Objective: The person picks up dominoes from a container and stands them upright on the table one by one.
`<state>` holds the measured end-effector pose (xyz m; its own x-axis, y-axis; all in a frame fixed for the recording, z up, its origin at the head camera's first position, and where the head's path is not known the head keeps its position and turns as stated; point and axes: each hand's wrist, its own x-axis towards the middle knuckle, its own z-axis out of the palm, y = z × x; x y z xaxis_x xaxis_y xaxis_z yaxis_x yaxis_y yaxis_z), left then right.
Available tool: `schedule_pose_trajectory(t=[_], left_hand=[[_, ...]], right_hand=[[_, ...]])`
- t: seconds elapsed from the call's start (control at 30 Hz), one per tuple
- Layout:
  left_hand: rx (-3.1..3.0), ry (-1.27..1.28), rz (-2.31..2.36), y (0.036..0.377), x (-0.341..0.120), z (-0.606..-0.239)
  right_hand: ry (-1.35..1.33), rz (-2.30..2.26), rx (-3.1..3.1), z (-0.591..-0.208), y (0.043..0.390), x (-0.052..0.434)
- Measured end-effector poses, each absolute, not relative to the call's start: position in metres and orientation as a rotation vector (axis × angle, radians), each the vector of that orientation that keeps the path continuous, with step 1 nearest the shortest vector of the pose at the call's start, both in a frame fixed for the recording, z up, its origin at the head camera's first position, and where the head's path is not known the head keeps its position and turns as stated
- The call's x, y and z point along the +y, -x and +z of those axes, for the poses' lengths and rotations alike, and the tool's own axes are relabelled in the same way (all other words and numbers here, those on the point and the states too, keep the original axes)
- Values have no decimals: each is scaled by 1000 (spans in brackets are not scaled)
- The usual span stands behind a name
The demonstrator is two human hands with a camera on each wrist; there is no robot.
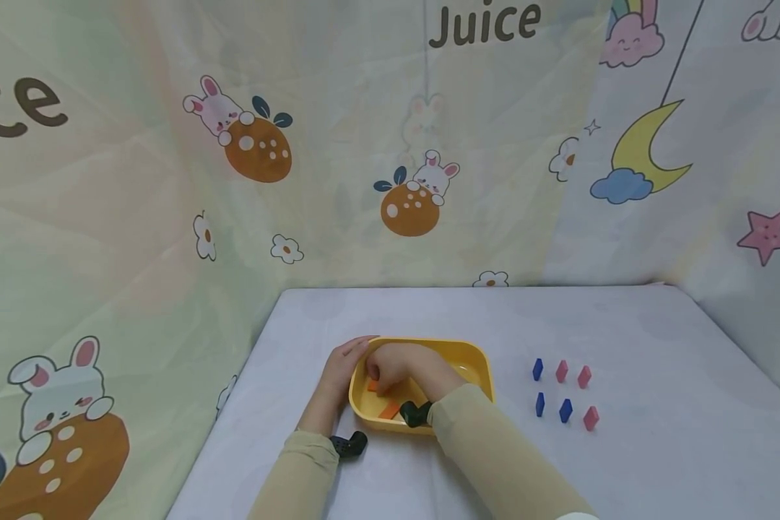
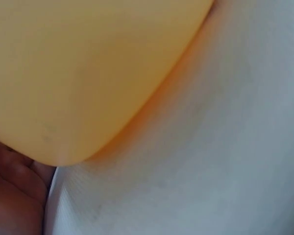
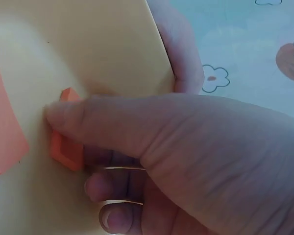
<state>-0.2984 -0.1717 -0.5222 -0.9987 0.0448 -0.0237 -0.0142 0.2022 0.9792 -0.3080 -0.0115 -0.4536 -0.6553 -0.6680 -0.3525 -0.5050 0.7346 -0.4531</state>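
My right hand [image 1: 390,366] is inside the one yellow tray [image 1: 477,357], thumb and fingers pinched on a small orange block [image 3: 66,147]. A second orange block [image 1: 390,410] lies flat on the tray floor beside it. My left hand [image 1: 343,365] rests against the tray's left outer wall, fingers straight and together. Right of the tray stand three blue blocks [image 1: 538,369] and three pink blocks [image 1: 562,371]. The backdrop [image 1: 390,144] reads "Juice".
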Motion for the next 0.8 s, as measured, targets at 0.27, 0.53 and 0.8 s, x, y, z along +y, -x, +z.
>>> schedule_pose_trajectory(t=[0.27, 0.53, 0.8], left_hand=[[2425, -43, 1930, 299, -172, -522], [2405, -19, 1944, 301, -172, -525], [2421, -23, 1960, 300, -171, -525]], right_hand=[[920, -391, 2458, -453, 313, -8], [906, -453, 2452, -444, 314, -2], [886, -560, 2428, -434, 312, 8]])
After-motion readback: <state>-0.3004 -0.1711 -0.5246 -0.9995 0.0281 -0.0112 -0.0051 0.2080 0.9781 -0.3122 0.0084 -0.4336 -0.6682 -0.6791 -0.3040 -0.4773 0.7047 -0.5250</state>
